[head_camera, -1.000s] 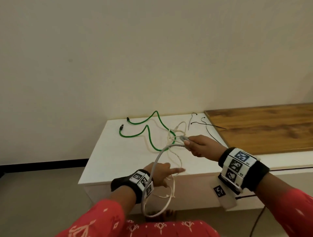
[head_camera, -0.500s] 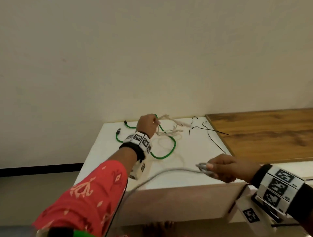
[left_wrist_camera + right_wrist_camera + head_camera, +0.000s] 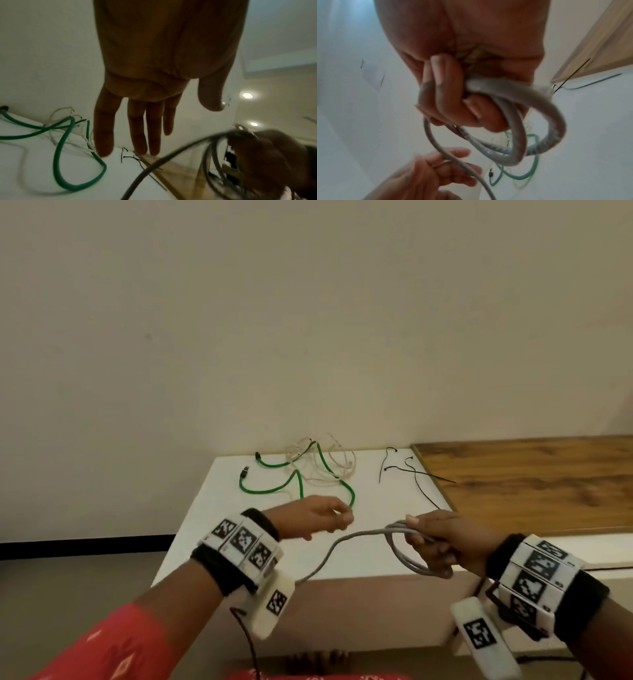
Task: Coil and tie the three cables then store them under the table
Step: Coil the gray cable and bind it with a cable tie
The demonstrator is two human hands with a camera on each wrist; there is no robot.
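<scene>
Half a second back the left hand (image 3: pixel 317 517) was reaching far over the table among the tangled cables; now it is drawn back toward the near edge, empty, its fingers (image 3: pixel 137 125) straight and loosely together with the thumb held apart, touching nothing. Curled tight, the right hand's fingers (image 3: pixel 443 86) clamp a few loops of the grey cable (image 3: pixel 399 546), whose free tail runs off toward seven o'clock below the left wrist. That right hand (image 3: pixel 442 542) sits at about five o'clock on the white table (image 3: pixel 219 508), with loops where before it pinched only the cable's end. Farther out, toward twelve o'clock, the green cable (image 3: pixel 270 489) and the thin white cable (image 3: pixel 329 463) lie loose and crossed over one another; the black zip ties (image 3: pixel 407 470) rest at one o'clock beside the wooden top (image 3: pixel 531 481). By my reckoning the job is barely begun: one cable partly coiled, none tied, none stored below.
</scene>
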